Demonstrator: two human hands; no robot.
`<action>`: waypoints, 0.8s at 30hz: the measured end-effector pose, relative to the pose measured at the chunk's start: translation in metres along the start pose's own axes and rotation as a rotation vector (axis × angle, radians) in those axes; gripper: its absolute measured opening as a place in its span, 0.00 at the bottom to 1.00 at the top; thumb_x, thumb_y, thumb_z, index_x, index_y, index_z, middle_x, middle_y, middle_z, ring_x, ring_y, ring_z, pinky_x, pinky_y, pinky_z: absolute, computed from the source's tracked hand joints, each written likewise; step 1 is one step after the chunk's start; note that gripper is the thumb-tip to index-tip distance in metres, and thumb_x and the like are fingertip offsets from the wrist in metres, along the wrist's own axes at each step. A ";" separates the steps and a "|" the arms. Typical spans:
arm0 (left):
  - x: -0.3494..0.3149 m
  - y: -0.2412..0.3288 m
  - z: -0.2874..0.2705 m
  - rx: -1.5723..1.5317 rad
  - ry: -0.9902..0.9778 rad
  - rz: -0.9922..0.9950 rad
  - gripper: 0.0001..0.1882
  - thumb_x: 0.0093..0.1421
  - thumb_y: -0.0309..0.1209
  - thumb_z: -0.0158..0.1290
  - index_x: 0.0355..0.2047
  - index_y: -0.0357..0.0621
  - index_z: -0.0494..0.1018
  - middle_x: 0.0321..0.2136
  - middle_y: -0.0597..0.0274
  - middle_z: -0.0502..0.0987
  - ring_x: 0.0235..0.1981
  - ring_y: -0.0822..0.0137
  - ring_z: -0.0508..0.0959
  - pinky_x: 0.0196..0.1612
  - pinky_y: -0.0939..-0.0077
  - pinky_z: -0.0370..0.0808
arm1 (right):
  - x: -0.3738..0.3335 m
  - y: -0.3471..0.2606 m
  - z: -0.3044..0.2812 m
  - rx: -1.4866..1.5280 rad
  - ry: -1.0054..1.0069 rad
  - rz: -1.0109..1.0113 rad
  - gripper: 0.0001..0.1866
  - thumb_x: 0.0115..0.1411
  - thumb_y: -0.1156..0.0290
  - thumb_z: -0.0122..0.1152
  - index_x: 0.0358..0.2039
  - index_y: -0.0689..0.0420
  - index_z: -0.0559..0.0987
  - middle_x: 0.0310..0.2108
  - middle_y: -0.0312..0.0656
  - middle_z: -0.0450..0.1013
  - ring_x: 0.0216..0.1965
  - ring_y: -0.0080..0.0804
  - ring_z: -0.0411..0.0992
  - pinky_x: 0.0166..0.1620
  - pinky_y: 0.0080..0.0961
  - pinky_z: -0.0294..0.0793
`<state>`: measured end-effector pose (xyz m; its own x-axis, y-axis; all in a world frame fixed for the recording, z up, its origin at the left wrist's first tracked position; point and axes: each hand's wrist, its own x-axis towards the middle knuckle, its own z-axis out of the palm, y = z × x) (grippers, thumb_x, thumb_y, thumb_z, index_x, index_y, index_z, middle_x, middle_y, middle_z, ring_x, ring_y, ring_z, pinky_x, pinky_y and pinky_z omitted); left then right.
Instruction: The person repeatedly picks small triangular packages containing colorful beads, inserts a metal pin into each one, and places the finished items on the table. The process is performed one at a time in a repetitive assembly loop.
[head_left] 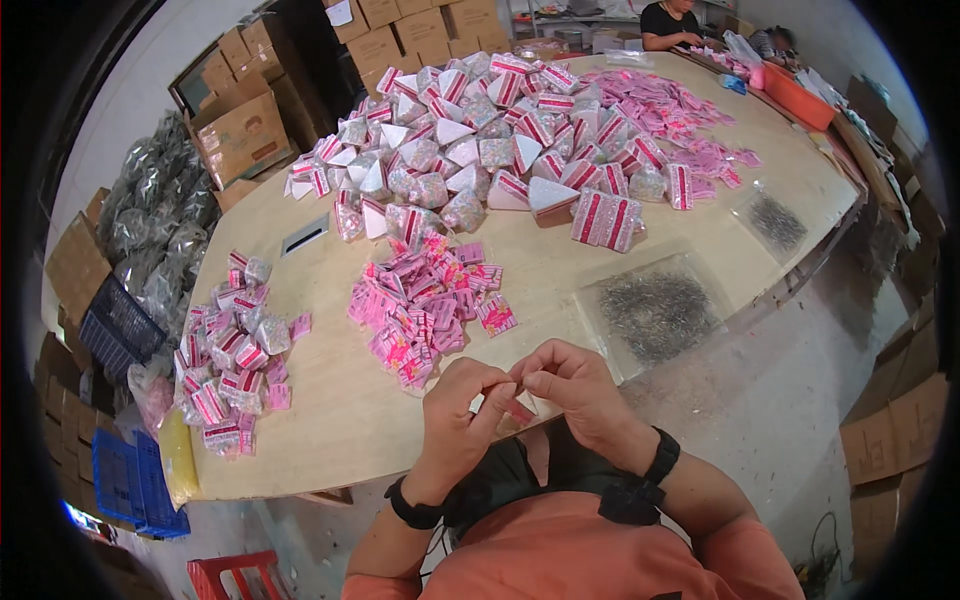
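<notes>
Wooden table (pixel 560 270) edge, both hands (pixel 520 395) pinched together on a small, mostly hidden pink packet (pixel 520 408).

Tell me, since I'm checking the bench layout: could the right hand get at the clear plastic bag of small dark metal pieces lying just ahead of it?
Probably yes. The right hand is close to the clear plastic bag of small dark metal pieces, with only bare tabletop between them. It shares a small packet with the left hand, so it would have to let go.

Pink-and-white striped packets (pixel 425 310), tan table (pixel 330 400)
</notes>
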<state>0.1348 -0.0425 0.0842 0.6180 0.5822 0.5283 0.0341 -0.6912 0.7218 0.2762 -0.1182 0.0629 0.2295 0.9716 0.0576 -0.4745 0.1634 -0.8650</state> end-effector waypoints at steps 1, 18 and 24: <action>0.000 0.000 0.000 0.024 0.007 0.025 0.04 0.50 0.24 0.55 0.26 0.38 0.71 0.20 0.61 0.71 0.23 0.69 0.71 0.29 0.78 0.66 | -0.001 -0.004 0.002 0.019 -0.004 0.039 0.03 0.55 0.77 0.55 0.30 0.63 0.72 0.31 0.40 0.71 0.33 0.22 0.69 0.39 0.19 0.69; -0.011 -0.011 0.007 -0.085 0.185 0.001 0.03 0.50 0.17 0.48 0.24 0.38 0.67 0.23 0.64 0.68 0.24 0.73 0.66 0.28 0.80 0.62 | 0.000 0.003 0.013 0.196 -0.009 0.168 0.04 0.57 0.74 0.53 0.31 0.62 0.72 0.25 0.39 0.71 0.24 0.22 0.71 0.26 0.20 0.74; -0.005 -0.010 -0.001 -0.035 0.078 0.039 0.11 0.52 0.29 0.51 0.36 0.38 0.70 0.33 0.55 0.72 0.34 0.63 0.71 0.39 0.73 0.67 | 0.001 0.005 0.002 0.082 -0.115 0.221 0.05 0.57 0.72 0.54 0.29 0.61 0.73 0.22 0.37 0.70 0.19 0.18 0.68 0.22 0.15 0.71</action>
<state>0.1307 -0.0377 0.0751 0.5556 0.5872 0.5887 -0.0175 -0.6996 0.7143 0.2725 -0.1161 0.0595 0.0168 0.9975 -0.0684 -0.5705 -0.0466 -0.8200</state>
